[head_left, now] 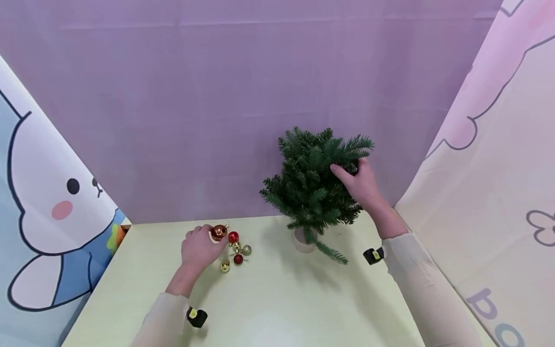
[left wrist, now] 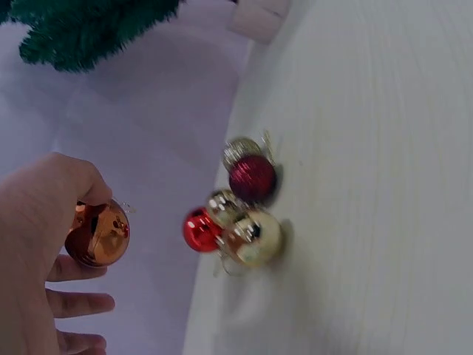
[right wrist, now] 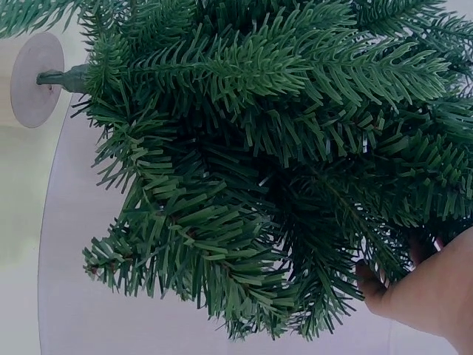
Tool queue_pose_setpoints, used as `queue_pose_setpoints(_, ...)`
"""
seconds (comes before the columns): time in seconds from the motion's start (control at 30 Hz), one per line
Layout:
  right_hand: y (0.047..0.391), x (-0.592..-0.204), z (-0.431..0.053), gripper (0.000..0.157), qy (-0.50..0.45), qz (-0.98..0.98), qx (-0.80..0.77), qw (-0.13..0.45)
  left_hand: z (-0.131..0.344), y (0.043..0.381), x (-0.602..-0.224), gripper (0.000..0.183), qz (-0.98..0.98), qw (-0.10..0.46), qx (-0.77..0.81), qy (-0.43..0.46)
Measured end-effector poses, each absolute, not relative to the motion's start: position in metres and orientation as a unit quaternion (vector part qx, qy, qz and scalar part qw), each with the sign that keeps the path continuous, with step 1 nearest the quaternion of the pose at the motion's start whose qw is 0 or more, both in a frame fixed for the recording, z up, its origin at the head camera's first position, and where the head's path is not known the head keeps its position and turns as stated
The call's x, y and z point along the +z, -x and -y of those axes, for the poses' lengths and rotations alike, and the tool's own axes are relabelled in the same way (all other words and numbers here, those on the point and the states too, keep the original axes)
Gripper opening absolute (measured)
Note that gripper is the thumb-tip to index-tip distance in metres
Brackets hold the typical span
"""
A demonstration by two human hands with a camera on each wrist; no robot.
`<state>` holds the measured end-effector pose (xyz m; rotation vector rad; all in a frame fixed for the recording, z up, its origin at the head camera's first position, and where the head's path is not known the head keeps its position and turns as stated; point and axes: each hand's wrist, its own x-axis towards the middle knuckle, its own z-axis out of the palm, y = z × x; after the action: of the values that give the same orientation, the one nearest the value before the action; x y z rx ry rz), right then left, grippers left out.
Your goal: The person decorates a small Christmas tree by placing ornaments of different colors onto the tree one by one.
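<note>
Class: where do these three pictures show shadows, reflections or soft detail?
In the head view, soft shadows lie on the table below the tree; in the left wrist view, the copper bauble carries bright reflections and fine detail looks soft; in the right wrist view, gaps between branches sink into shadow.

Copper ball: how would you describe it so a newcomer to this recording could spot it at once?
In the head view, find the green tree on the pale table, then look left to a cluster of small balls. Beside it, the left hand holds the copper ball. It alone is copper and held; the other balls lie on the table.
</note>
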<state>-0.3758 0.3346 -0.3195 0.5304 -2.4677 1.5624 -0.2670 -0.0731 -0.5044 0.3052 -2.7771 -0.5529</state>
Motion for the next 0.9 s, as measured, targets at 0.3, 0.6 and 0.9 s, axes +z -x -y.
queue_pose_setpoints(0.3, 0.377, -0.318, -0.337, 0.09, -0.171, 0.83, 0.524, 0.083, 0.059, 0.26, -0.482, 0.064, 0.95, 0.176, -0.247, -0.073)
queue_pose_setpoints(0.6, 0.378, -0.32, -0.339, 0.096, -0.153, 0.833, 0.527, 0.074, 0.04, 0.253, -0.474, 0.057, 0.937, 0.208, -0.28, -0.022)
queue_pose_setpoints(0.9, 0.372, -0.322, -0.332, 0.087, -0.144, 0.832, 0.527, 0.095, 0.029, 0.247, -0.467, 0.051, 0.924, 0.209, -0.319, 0.013)
